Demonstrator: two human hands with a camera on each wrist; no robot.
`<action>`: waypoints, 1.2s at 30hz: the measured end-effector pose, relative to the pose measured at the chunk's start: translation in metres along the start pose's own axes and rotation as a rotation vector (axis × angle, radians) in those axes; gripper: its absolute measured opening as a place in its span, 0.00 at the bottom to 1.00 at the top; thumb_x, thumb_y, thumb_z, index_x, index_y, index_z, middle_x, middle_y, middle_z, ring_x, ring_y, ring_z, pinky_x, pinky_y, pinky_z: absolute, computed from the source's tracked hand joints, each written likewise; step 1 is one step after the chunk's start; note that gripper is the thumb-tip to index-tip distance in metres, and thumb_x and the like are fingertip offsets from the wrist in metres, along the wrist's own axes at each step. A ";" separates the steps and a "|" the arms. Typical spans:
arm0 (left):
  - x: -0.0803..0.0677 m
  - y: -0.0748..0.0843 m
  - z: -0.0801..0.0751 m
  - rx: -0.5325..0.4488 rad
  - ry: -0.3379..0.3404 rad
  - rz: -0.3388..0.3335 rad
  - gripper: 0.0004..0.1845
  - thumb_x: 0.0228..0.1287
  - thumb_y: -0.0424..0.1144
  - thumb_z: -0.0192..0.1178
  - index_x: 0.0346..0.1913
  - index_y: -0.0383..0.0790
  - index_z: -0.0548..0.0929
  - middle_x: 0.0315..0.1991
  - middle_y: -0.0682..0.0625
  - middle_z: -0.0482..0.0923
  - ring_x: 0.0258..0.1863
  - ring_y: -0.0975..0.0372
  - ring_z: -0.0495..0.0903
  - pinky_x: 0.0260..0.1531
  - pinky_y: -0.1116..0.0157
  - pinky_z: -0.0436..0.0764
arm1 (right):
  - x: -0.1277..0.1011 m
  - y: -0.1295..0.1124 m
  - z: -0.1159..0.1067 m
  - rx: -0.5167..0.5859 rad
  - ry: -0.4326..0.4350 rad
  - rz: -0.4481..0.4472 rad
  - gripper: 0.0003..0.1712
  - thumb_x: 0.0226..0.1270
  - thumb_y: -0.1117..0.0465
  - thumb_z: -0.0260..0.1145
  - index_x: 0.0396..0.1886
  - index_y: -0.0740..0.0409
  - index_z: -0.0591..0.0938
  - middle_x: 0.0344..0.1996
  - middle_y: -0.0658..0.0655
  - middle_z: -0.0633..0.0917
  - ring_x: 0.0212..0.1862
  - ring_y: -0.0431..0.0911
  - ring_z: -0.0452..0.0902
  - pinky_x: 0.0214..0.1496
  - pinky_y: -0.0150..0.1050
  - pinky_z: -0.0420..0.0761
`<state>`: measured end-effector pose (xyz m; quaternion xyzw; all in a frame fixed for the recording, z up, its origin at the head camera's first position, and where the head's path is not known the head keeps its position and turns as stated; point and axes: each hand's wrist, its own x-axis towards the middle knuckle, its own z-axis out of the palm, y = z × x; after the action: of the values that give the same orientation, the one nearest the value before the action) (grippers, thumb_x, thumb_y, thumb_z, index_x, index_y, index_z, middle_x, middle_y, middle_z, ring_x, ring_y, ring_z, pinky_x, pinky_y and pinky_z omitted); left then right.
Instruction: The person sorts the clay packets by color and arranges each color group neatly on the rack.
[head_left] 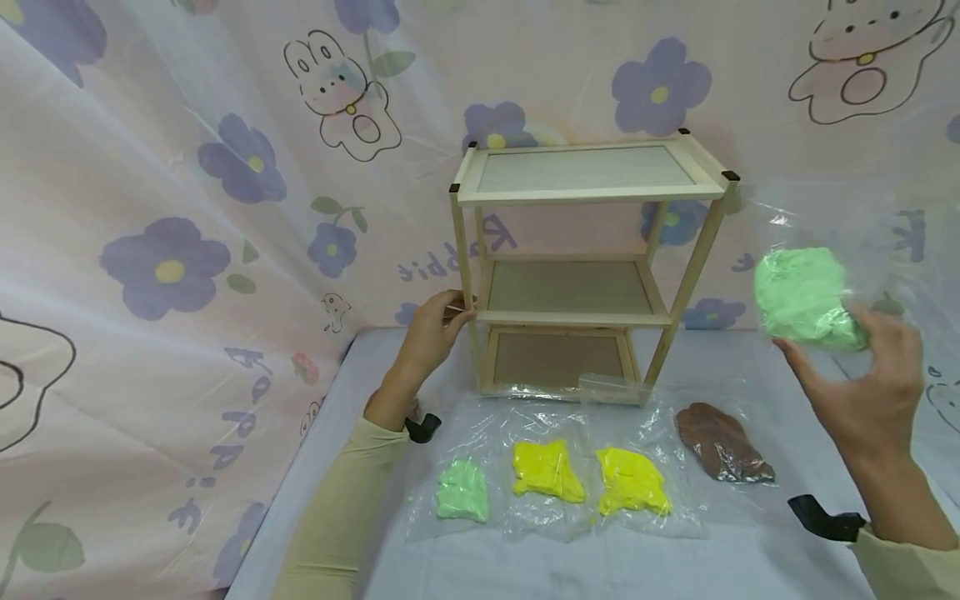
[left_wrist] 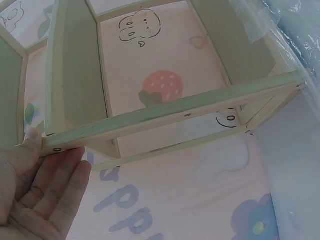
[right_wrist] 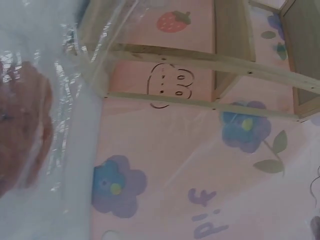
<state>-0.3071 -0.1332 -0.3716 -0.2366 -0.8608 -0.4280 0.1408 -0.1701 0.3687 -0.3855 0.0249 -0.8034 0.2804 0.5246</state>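
Observation:
A small three-tier wooden shelf rack stands upright at the back of the table. My left hand holds its left front post at middle-shelf height; in the left wrist view the thumb lies over the post and the fingers are behind it. Out to the right, my right hand pinches a clear plastic bag of light green clay between thumb and fingers, raised above the table. The right wrist view looks past the rack's side, with the hand almost out of sight.
Before the rack lie clear bags with pale green clay, yellow clay, more yellow clay and brown clay. Some bag tops touch or overlap the rack's base. A printed curtain hangs behind and left of the table.

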 end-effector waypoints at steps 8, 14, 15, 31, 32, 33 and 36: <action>0.001 0.001 0.001 0.000 0.006 -0.010 0.15 0.78 0.37 0.65 0.60 0.33 0.84 0.55 0.40 0.86 0.52 0.49 0.89 0.58 0.55 0.89 | 0.022 -0.029 0.001 0.047 0.097 0.010 0.60 0.57 0.19 0.72 0.72 0.62 0.79 0.67 0.34 0.74 0.69 0.33 0.65 0.74 0.34 0.68; 0.001 0.000 0.004 -0.008 0.012 -0.015 0.15 0.79 0.38 0.65 0.60 0.34 0.84 0.55 0.41 0.86 0.51 0.49 0.89 0.57 0.55 0.90 | 0.039 -0.058 0.006 0.141 0.172 0.005 0.58 0.57 0.23 0.75 0.68 0.67 0.78 0.63 0.34 0.74 0.65 0.28 0.65 0.68 0.28 0.67; 0.001 0.000 0.004 -0.009 0.013 -0.016 0.15 0.79 0.38 0.65 0.60 0.34 0.84 0.55 0.41 0.86 0.51 0.49 0.89 0.57 0.55 0.90 | 0.042 -0.063 0.007 0.165 0.185 0.005 0.57 0.57 0.24 0.76 0.67 0.67 0.78 0.63 0.34 0.75 0.65 0.29 0.66 0.68 0.28 0.68; -0.001 0.004 0.002 -0.007 -0.001 -0.025 0.15 0.78 0.37 0.65 0.60 0.32 0.84 0.56 0.39 0.85 0.52 0.48 0.88 0.59 0.54 0.89 | 0.092 -0.122 0.042 0.344 0.216 -0.078 0.53 0.49 0.30 0.83 0.60 0.67 0.83 0.58 0.40 0.80 0.63 0.37 0.72 0.71 0.36 0.71; -0.001 0.004 0.002 -0.006 -0.001 -0.028 0.15 0.78 0.37 0.65 0.60 0.33 0.84 0.56 0.39 0.85 0.52 0.48 0.88 0.59 0.54 0.89 | 0.095 -0.123 0.045 0.342 0.208 -0.082 0.52 0.50 0.31 0.83 0.61 0.66 0.83 0.58 0.40 0.80 0.63 0.36 0.72 0.71 0.36 0.71; -0.001 0.004 0.002 -0.005 0.000 -0.029 0.14 0.79 0.37 0.65 0.60 0.33 0.84 0.56 0.39 0.85 0.52 0.48 0.88 0.59 0.54 0.89 | 0.098 -0.123 0.048 0.340 0.199 -0.090 0.51 0.50 0.32 0.83 0.62 0.66 0.82 0.59 0.41 0.80 0.63 0.36 0.71 0.71 0.36 0.71; -0.001 0.004 0.002 -0.004 0.005 -0.028 0.14 0.79 0.36 0.65 0.60 0.33 0.84 0.55 0.39 0.85 0.52 0.47 0.88 0.58 0.53 0.89 | 0.109 -0.124 0.057 0.351 0.186 -0.116 0.49 0.50 0.35 0.84 0.62 0.64 0.83 0.58 0.46 0.82 0.63 0.38 0.72 0.71 0.38 0.72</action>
<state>-0.3044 -0.1294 -0.3703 -0.2239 -0.8628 -0.4322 0.1367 -0.2247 0.2647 -0.2564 0.1362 -0.6876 0.3864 0.5994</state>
